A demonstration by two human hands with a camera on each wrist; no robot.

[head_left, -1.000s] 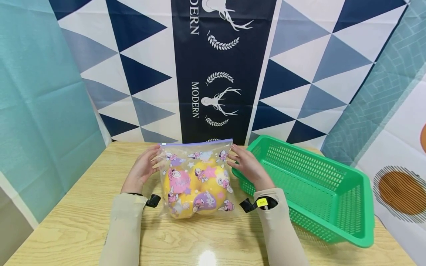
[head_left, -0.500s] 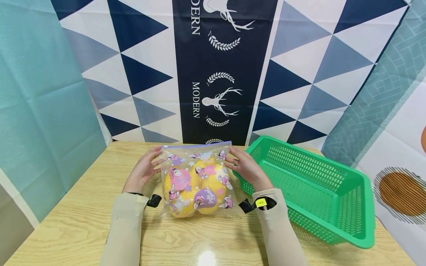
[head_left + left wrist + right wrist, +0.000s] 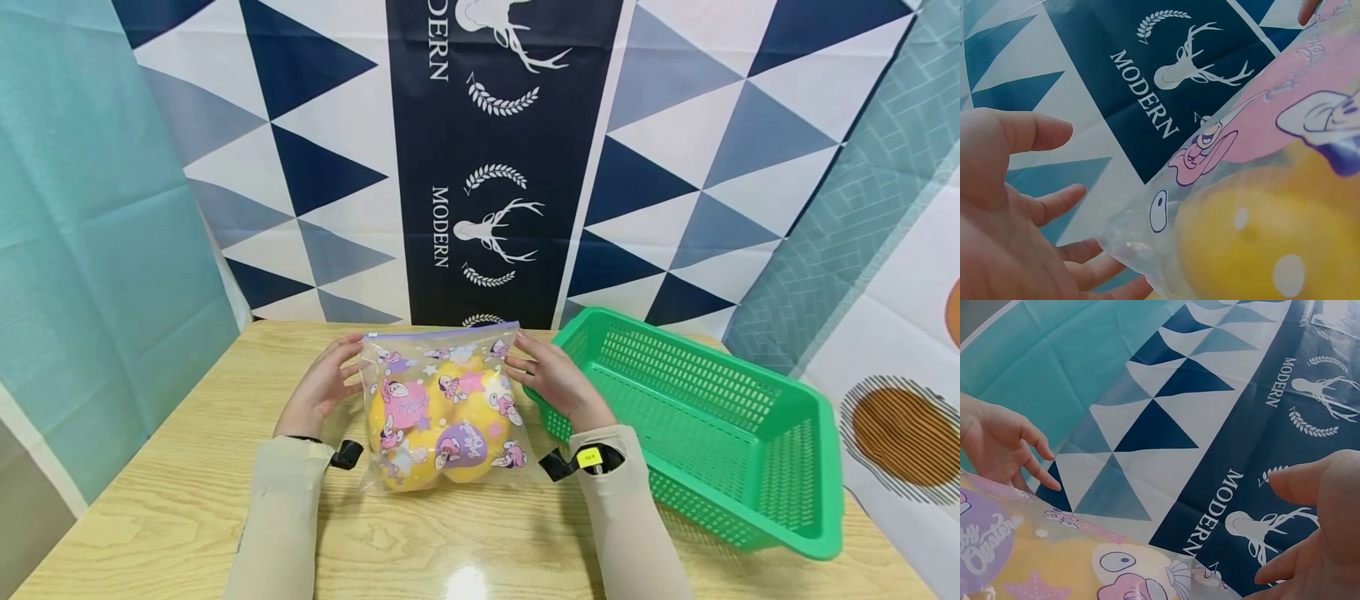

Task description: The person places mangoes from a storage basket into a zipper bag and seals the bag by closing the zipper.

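Observation:
A clear zip bag (image 3: 450,408) printed with pink, purple and white cartoon figures lies on the table between the two hands. Inside it are several round yellow fruits (image 3: 1235,237); their kind is blurred by the print. Along its far edge runs a purple zip strip with a small white slider (image 3: 372,335) at the left end. My left hand (image 3: 324,379) is at the bag's left edge, thumb and fingers spread apart, fingertips at or behind the plastic. My right hand (image 3: 558,375) stands at the opposite edge, its thumb apart from its fingers and near the bag's far right corner.
A green perforated plastic basket (image 3: 690,400) stands at the right of the wooden table (image 3: 180,500), close to my right hand. Behind the table hangs a patterned cloth (image 3: 495,125) with triangles and deer heads. Black wrist cameras (image 3: 347,454) sit on both wrists.
The bag's far edge has sunk slightly toward me, and the right hand has shifted a little left with it. Otherwise the hands and basket hold their places.

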